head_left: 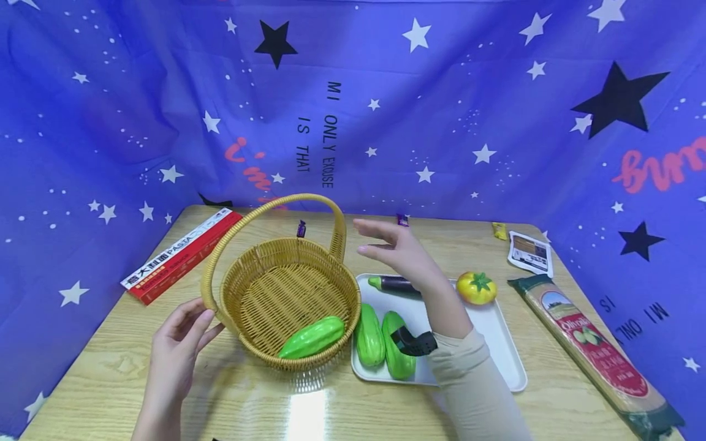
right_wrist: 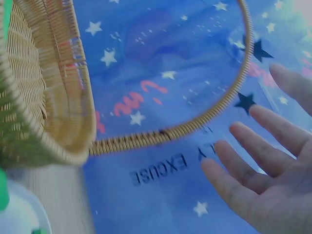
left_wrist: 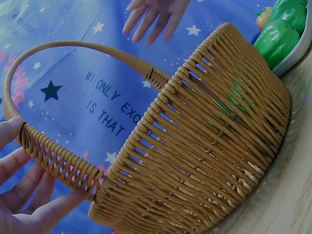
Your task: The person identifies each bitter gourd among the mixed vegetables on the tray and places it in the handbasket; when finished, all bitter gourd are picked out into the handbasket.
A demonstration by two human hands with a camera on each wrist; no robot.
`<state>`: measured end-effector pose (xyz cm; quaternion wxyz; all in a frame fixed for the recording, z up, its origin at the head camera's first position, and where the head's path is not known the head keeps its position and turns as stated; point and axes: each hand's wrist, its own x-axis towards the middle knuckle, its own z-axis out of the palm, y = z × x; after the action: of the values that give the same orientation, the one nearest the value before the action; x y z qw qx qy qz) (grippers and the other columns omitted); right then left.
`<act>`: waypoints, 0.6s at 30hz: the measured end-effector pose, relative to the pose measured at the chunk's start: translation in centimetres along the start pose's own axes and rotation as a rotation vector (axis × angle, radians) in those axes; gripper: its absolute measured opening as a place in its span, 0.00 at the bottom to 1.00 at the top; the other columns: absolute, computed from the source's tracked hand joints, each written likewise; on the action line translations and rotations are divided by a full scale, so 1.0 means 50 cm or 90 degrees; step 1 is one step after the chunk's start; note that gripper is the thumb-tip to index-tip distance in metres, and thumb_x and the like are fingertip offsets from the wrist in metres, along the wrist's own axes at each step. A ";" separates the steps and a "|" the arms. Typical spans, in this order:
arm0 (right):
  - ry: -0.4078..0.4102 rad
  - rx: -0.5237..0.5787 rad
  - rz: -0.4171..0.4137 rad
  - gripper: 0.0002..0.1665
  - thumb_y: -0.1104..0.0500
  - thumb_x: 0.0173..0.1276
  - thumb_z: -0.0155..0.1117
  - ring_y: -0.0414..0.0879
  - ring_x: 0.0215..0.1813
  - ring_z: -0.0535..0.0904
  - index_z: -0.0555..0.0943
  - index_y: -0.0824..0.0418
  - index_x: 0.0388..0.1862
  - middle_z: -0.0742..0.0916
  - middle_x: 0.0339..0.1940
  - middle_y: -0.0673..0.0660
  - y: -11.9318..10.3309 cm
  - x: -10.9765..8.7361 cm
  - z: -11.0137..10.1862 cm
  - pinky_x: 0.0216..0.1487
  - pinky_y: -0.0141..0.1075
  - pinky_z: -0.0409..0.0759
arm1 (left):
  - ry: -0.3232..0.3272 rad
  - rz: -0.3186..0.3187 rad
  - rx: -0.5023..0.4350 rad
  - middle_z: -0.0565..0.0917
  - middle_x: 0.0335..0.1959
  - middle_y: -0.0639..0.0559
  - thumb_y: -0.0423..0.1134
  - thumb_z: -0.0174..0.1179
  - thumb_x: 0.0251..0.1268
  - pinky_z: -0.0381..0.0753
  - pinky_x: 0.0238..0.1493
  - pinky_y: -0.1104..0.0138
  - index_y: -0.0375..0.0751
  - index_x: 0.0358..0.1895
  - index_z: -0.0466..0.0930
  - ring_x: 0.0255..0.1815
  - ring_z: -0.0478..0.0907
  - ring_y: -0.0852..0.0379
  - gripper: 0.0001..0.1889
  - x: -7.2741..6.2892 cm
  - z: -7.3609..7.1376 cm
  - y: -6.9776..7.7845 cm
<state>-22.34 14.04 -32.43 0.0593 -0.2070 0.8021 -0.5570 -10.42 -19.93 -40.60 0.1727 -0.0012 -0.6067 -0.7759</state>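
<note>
A woven wicker basket [head_left: 292, 294] with a tall arched handle [head_left: 276, 199] stands at the middle of the table. Inside it, by the near rim, lies a long ribbed green vegetable [head_left: 312, 337]. My left hand [head_left: 179, 346] holds the lower left end of the handle, its fingertips and thumb against the weave; the left wrist view shows this handle end [left_wrist: 58, 156] between them. To the right of the handle, my right hand [head_left: 394, 251] hovers with fingers extended, apart from the basket. The right wrist view shows the right hand [right_wrist: 273, 170] spread, holding nothing.
Right of the basket, a white tray [head_left: 504, 349] bears two green vegetables [head_left: 371, 337], an eggplant [head_left: 399, 283] and a yellow tomato-like item [head_left: 477, 288]. A red pasta box [head_left: 182, 257] lies left, a noodle bag [head_left: 595, 349] right. Small wrapped candies [head_left: 301, 229] and a flat packet [head_left: 530, 253] lie farther back.
</note>
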 end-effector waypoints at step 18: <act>0.326 0.107 0.065 0.30 0.57 0.64 0.65 0.29 0.51 0.79 0.71 0.59 0.65 0.81 0.52 0.36 0.067 -0.196 -0.096 0.27 0.17 0.78 | 0.011 -0.005 0.002 0.81 0.37 0.55 0.23 0.52 0.65 0.89 0.42 0.67 0.36 0.45 0.78 0.41 0.80 0.65 0.10 0.002 0.000 0.001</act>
<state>-15.89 23.10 -35.04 -0.1005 -0.0134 0.7511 -0.6524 -10.48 -19.94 -40.53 0.1747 0.0083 -0.6067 -0.7754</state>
